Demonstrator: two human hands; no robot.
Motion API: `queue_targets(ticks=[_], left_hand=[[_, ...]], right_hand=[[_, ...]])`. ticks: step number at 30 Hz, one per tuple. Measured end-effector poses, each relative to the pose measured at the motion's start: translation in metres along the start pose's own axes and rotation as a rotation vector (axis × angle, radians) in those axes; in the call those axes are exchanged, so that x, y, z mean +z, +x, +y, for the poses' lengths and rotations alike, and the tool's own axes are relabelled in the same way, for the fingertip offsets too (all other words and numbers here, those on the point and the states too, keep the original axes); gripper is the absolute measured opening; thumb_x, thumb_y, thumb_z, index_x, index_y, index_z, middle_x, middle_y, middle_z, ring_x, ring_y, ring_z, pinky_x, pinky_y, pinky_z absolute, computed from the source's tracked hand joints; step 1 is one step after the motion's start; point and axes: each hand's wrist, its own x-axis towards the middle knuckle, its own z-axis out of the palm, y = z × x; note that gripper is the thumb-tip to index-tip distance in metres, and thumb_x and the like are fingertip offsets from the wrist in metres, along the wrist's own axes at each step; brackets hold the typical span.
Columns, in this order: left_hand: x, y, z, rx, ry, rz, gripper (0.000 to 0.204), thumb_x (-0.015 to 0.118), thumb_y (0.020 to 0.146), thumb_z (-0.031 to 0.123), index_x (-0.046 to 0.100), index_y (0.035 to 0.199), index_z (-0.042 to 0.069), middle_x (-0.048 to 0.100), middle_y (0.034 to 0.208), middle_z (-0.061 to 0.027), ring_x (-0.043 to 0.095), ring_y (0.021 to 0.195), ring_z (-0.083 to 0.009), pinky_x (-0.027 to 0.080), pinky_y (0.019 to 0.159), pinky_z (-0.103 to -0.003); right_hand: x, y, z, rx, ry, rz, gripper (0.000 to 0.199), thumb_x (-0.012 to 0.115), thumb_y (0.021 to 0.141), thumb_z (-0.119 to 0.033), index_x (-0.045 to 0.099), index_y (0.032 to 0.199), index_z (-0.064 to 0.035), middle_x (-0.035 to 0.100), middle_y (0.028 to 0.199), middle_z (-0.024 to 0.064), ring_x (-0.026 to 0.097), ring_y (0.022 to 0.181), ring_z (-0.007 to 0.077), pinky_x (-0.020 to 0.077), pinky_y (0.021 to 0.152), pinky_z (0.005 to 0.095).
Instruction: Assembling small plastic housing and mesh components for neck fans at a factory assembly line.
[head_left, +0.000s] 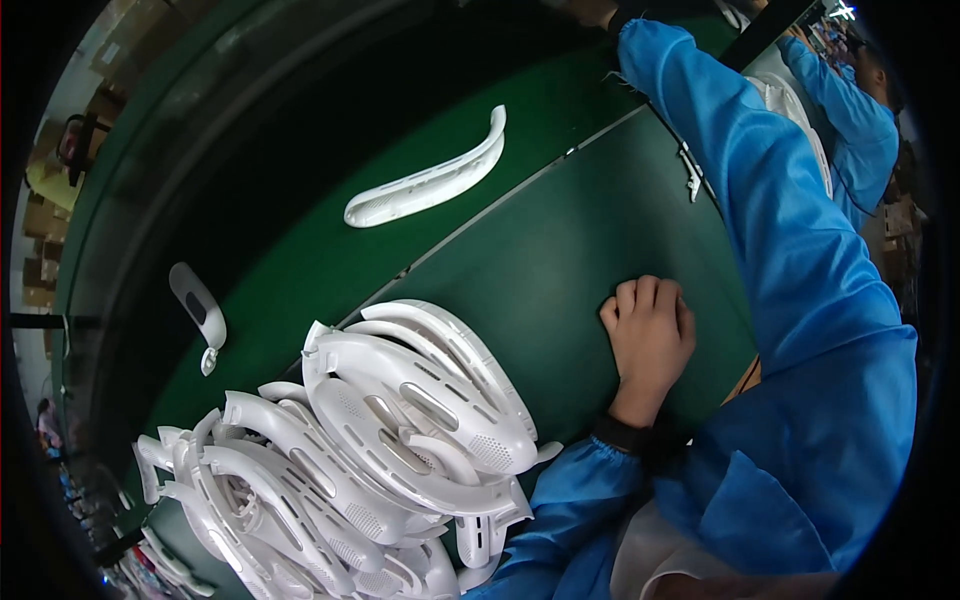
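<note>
My left hand (650, 338) rests back up on the dark green table (540, 260), right of the pile. Its fingers are curled under against the surface, and nothing shows in them. My right arm reaches far forward. My right hand (592, 10) is cut off at the upper edge, so its fingers are hidden. A large pile of white curved plastic housings (430, 405), with slots and small perforations, lies left of my left forearm. One more curved white shell (430, 190), hollow side showing, lies alone beyond the metal seam.
A smaller white part with a grey oval (197, 305) lies at the left. Small white pieces (692, 172) sit by the table's right edge, under my right arm. At the upper right, another person in a blue sleeve (850, 130) is nearby. Cardboard boxes (42, 235) stand at far left.
</note>
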Motion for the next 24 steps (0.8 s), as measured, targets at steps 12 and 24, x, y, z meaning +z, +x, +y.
queue_targets(ticks=[12,24], left_hand=[[0.004,-0.002,-0.006,0.284,0.003,0.341,0.013,0.061,0.077,0.016,0.06,0.089,0.013,0.052,0.097,-0.0061,0.047,0.094,-0.0299,0.033,0.079,-0.043],[-0.019,0.026,-0.003,0.227,0.813,-0.047,0.022,0.056,0.079,0.01,0.065,0.099,0.007,0.059,0.092,-0.0098,0.054,0.091,-0.0291,0.038,0.082,-0.044]], right_hand=[[-0.108,-0.32,0.012,-0.845,0.179,0.399,0.018,0.069,0.075,-0.015,0.059,0.085,-0.0042,0.059,0.095,0.0111,0.055,0.096,0.0316,0.0436,0.083,0.0415],[-0.057,-0.395,0.043,-0.538,0.528,0.124,0.026,0.062,0.082,-0.008,0.058,0.108,-0.0077,0.058,0.111,0.0105,0.055,0.105,0.0288,0.0486,0.084,0.037]])
